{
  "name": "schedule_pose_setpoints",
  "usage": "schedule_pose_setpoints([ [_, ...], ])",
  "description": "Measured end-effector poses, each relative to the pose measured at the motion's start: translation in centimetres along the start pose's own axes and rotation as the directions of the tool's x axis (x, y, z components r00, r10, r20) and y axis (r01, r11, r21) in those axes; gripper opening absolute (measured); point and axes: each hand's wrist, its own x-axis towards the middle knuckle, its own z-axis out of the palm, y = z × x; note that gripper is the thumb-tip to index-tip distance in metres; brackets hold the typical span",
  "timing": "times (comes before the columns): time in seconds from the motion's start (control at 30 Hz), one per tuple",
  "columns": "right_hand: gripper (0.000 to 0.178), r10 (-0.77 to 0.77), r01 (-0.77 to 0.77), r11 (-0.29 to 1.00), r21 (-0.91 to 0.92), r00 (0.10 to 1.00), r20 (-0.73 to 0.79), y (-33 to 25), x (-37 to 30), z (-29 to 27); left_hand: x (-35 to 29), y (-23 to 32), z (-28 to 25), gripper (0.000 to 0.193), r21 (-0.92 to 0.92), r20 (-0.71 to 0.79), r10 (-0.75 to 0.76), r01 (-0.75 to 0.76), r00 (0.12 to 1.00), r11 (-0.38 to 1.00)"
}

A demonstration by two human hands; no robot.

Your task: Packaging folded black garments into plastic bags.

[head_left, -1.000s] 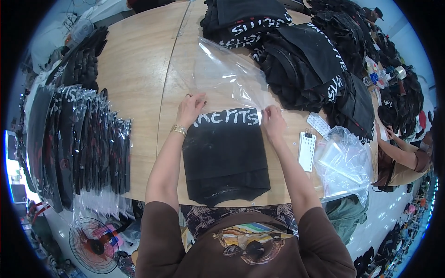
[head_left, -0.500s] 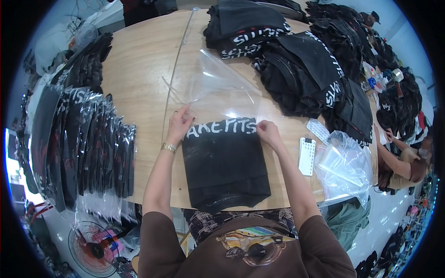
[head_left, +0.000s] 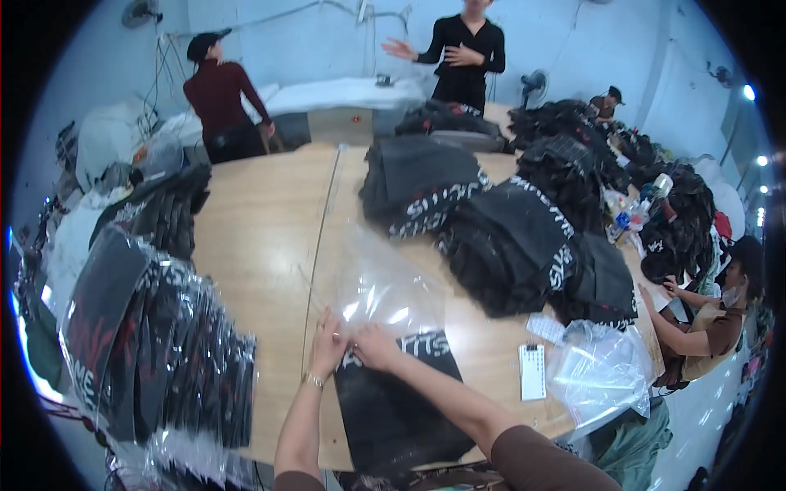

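A folded black T-shirt [head_left: 403, 417] with white lettering lies on the table in front of me. Its far edge meets the mouth of a clear plastic bag [head_left: 383, 286], which stretches away across the wood. At the shirt's far left corner, my left hand [head_left: 329, 342] is closed on the edge of the bag. My right hand [head_left: 375, 347] reaches across the shirt to the same corner, its fingers pinched at the bag's edge beside the left hand. Exactly how much of the bag lies over the shirt there is hard to see.
Bagged black shirts [head_left: 176, 352] stand in a row at left. Piles of folded black shirts [head_left: 508, 245] cover the far right. A white card [head_left: 532, 372] and a packet of clear bags [head_left: 602, 372] lie at right. A co-worker [head_left: 720, 319] sits at right; others stand beyond.
My right hand has moved left from the shirt's far right corner to beside my left hand. The view has tipped up, bringing people and the far wall into sight.
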Motion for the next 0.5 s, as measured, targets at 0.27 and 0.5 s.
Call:
schedule_pose_setpoints([
  [0.27,0.01,-0.044,0.037,0.998,-0.041,0.984,-0.171,0.4,-1.3,-1.1,0.3,0.6,-0.5,0.034,-0.097,0.068,-0.023,0.029,0.997,0.995],
  [0.5,0.018,0.106,-0.106,0.994,0.021,0.994,0.009,-0.4,-0.8,0.2,1.2,0.2,-0.4,0.038,-0.062,0.088,-0.033,0.038,0.996,0.997],
])
